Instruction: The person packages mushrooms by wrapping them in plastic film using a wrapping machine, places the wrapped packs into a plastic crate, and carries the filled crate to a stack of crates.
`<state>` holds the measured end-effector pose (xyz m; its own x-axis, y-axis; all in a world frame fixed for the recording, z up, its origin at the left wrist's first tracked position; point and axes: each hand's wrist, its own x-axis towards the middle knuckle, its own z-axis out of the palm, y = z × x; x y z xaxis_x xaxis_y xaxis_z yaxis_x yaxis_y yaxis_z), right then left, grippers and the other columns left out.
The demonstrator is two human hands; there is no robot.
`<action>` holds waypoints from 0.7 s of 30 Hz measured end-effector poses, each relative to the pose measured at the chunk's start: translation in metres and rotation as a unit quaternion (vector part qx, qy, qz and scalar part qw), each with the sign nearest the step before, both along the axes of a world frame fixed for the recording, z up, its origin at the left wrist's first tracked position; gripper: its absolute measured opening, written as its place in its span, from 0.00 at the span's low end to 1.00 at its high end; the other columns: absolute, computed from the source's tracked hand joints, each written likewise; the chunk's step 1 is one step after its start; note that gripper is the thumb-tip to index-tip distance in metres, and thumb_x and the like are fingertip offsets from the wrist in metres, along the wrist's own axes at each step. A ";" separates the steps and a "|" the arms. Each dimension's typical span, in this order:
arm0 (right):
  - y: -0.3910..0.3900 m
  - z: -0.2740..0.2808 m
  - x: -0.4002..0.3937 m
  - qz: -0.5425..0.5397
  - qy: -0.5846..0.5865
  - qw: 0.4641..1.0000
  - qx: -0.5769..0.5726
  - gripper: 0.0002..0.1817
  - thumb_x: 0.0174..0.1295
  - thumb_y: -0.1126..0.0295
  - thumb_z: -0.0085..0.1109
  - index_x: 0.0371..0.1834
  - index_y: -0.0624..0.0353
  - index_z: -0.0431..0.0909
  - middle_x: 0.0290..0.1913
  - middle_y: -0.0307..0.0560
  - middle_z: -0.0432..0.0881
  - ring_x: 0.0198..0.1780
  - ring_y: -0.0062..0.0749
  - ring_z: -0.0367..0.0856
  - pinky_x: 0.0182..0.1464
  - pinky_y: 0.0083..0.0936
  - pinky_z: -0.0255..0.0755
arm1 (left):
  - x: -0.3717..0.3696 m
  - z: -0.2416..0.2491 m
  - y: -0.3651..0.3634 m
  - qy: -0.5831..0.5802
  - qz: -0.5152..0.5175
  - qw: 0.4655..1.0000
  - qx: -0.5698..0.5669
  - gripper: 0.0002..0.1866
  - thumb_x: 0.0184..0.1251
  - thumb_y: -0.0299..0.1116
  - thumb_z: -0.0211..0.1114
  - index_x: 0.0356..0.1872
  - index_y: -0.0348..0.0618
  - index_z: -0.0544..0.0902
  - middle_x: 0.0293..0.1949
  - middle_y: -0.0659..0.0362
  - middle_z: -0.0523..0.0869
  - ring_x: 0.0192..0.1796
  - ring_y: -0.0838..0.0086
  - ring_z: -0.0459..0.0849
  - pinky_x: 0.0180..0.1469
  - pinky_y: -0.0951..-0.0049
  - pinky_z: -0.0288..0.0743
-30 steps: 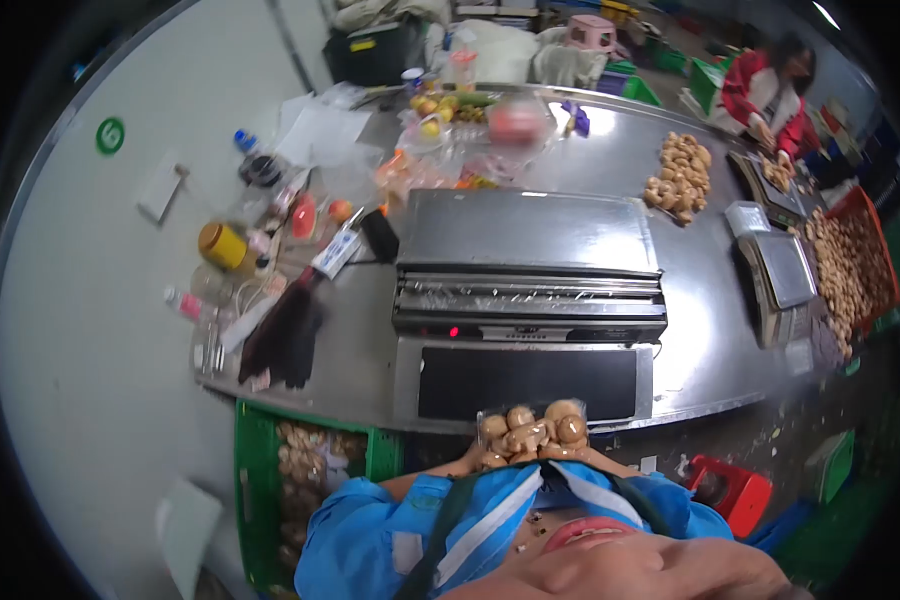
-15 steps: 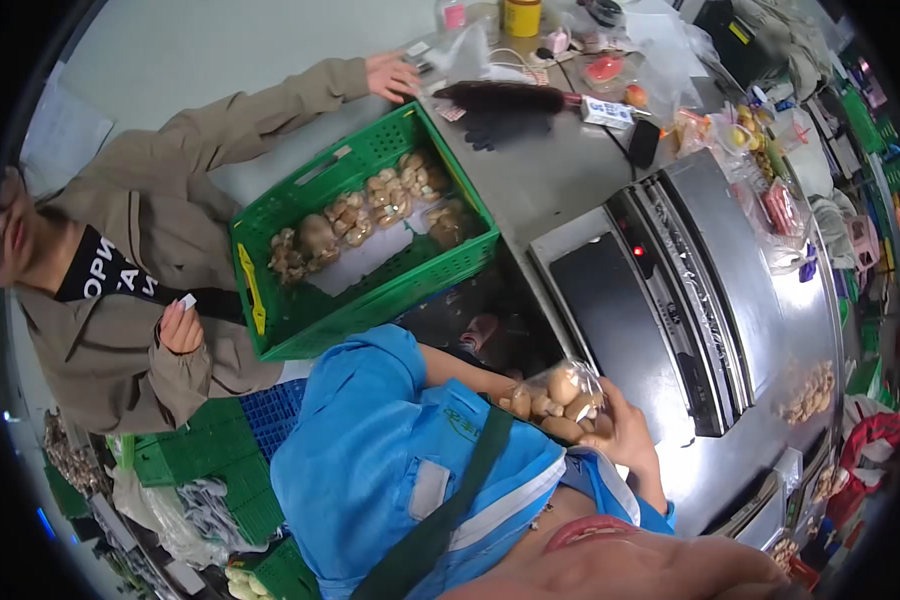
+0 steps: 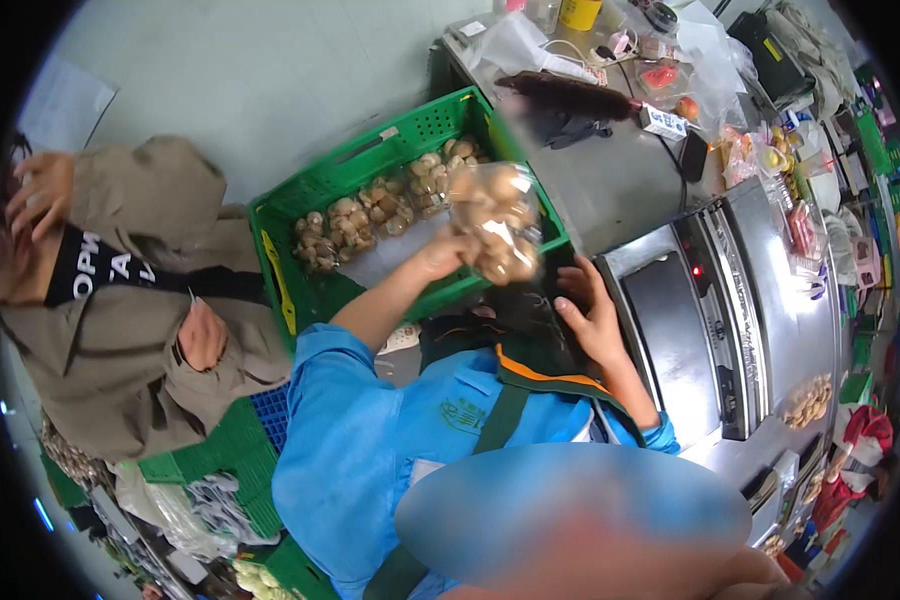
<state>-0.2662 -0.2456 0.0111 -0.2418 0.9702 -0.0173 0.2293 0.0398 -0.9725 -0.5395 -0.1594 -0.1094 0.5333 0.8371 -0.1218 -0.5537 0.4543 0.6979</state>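
The left hand (image 3: 445,252) has its grip clenched around the lower left side of a clear, shiny plastic-wrapped pack of brown round-capped mushrooms (image 3: 497,222). In view, this pack overlaps the right end of a green perforated plastic crate (image 3: 365,158); whether it touches the crate wall, I cannot tell. The right hand (image 3: 595,315) is just beyond the crate's near right corner, its grip released, fingers spread and apart from the pack. Inside the crate, similar clear-wrapped mushroom packs (image 3: 385,205) stand in a row along the far wall. Right of the crate is a grey metal desk (image 3: 595,190) carrying a silver-and-black box-shaped machine (image 3: 695,310) with a lit red light (image 3: 697,271). Left of the crate is a person in a brown jacket (image 3: 120,360), one hand (image 3: 45,190) raised near the face.
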 end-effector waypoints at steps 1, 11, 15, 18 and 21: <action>0.003 -0.006 -0.003 -0.009 0.036 0.999 -0.036 0.30 0.59 0.71 0.58 0.64 0.63 0.58 0.50 0.49 0.75 0.52 0.30 0.73 0.56 0.27 0.65 | -0.020 -0.010 0.006 0.040 0.057 0.997 -0.036 0.23 0.54 0.26 0.65 0.53 0.41 0.71 0.42 0.59 0.80 0.39 0.74 0.80 0.37 0.77 0.75; -0.033 -0.063 -0.017 -0.096 0.057 0.955 -0.274 0.19 0.63 0.73 0.53 0.56 0.68 0.66 0.41 0.47 0.79 0.43 0.25 0.77 0.48 0.21 0.71 | -0.025 -0.244 0.011 0.240 0.118 0.941 -0.208 0.24 0.61 0.43 0.63 0.54 0.41 0.71 0.43 0.57 0.79 0.44 0.68 0.78 0.47 0.67 0.72; -0.021 -0.060 -0.016 -0.118 -0.071 0.973 -0.188 0.18 0.62 0.72 0.55 0.54 0.66 0.68 0.38 0.45 0.80 0.40 0.24 0.78 0.45 0.21 0.72 | -0.048 -0.220 0.022 0.634 -0.159 0.757 0.012 0.34 0.61 0.60 0.54 0.51 0.35 0.72 0.49 0.45 0.79 0.50 0.58 0.77 0.51 0.67 0.69; -0.014 -0.049 -0.022 -0.098 -0.173 0.968 -0.153 0.18 0.61 0.72 0.56 0.54 0.65 0.69 0.37 0.46 0.81 0.39 0.27 0.80 0.44 0.23 0.73 | -0.055 -0.148 0.039 0.638 -0.213 0.720 0.172 0.35 0.58 0.61 0.56 0.49 0.34 0.73 0.45 0.39 0.79 0.48 0.54 0.78 0.52 0.67 0.69; -0.015 -0.044 -0.023 -0.096 -0.184 0.963 -0.171 0.20 0.60 0.72 0.57 0.55 0.64 0.68 0.38 0.49 0.82 0.40 0.31 0.81 0.44 0.24 0.73 | -0.052 -0.115 0.089 0.590 -0.199 0.781 -0.046 0.36 0.53 0.57 0.64 0.53 0.35 0.69 0.46 0.41 0.78 0.48 0.53 0.77 0.54 0.65 0.68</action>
